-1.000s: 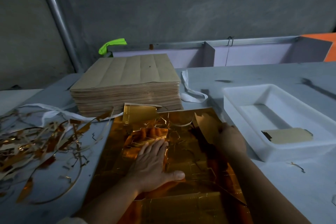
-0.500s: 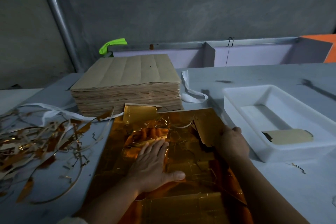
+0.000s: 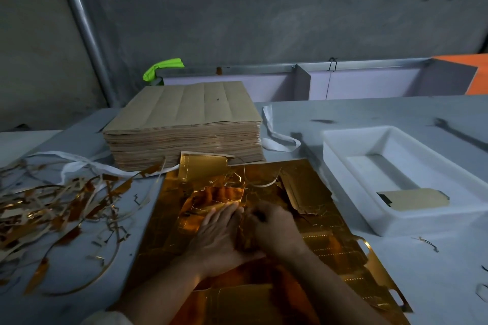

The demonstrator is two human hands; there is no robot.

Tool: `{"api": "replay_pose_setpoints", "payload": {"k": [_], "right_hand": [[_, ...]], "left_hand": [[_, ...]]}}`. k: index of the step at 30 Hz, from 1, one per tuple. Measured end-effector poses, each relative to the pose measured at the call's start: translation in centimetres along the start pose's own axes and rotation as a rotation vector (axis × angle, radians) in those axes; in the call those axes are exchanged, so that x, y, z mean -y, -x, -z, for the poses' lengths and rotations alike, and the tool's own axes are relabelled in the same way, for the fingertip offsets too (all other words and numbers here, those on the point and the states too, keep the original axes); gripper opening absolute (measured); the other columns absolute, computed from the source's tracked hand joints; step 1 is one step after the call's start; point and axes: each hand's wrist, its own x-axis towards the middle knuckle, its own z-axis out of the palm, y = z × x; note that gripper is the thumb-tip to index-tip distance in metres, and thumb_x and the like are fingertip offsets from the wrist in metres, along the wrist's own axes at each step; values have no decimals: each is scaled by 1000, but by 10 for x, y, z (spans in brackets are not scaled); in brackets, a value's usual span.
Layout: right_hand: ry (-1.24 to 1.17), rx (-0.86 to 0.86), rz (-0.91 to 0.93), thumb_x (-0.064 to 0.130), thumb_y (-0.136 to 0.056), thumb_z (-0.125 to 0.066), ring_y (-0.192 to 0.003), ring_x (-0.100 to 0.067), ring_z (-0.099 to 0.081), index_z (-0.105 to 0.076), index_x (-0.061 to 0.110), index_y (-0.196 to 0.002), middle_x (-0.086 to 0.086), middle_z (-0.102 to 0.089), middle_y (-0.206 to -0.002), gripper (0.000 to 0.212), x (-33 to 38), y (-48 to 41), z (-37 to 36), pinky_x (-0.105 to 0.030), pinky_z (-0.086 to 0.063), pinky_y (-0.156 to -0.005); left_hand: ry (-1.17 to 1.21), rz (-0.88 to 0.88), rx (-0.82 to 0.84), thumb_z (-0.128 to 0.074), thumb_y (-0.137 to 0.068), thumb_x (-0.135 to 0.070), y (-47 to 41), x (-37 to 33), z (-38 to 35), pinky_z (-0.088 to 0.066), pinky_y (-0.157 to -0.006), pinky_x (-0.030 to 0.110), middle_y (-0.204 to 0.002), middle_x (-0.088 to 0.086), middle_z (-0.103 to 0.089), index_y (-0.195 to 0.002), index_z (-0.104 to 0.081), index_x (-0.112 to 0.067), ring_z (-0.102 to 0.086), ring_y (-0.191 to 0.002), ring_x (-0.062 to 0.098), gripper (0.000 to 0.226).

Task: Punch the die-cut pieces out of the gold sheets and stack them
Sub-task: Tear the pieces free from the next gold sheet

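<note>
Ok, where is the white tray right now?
In the head view the white tray sits on the table at the right, just right of the gold sheet, with one gold piece lying in its near end.

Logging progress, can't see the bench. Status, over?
Left hand flat, pressing gold sheet. Right hand curled beside it, grip hidden. One piece in white tray. Loose pieces clutter sheet's far end.

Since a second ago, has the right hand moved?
Yes. The right hand has slid left, away from the white tray, and now sits beside the left hand at the middle of the gold sheet.
</note>
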Motion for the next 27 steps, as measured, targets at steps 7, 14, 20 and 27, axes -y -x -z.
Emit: {"api": "replay_pose_setpoints", "payload": {"k": [7, 14, 20, 27], "right_hand": [[-136, 9, -120, 29, -101, -52, -79, -9, -68, -54, 34, -94, 7, -63, -97, 10, -12, 2, -7, -16, -53, -58], [-184, -9, -154, 28, -101, -52, -81, -10, -69, -58, 27, -102, 1, -65, -101, 6, -13, 2, -6, -16, -52, -60], [-164, -29, -154, 25, -101, -51, -88, -10, -68, -58, 29, -103, 3, -64, -104, 8, -14, 1, -7, -27, -60, -76], [-172, -35, -151, 24, -101, -51, -90, -11, -66, -60, 27, -106, 1, -64, -107, 10, -15, 1, -9, -25, -59, -78]], "left_hand": [[273, 99, 87, -60, -76, -68, -3, 4, 11, -7, -117, 43, -161, -20, 7, -154, -7, -41, 12, -148, 20, 97], [403, 125, -117, -62, -94, -29, -1, -8, 33, -38, -95, 19, -148, -14, -39, -132, -55, -35, -37, -131, 7, 40], [471, 221, -601, -61, -92, -13, 9, -4, 55, -41, -74, 14, -113, -13, -57, -99, -59, -39, -54, -105, 6, 27], [565, 499, -994, -72, -79, -15, 19, 43, 56, -37, -61, 23, -103, -1, -51, -97, -46, -29, -53, -85, 14, 35]]}}
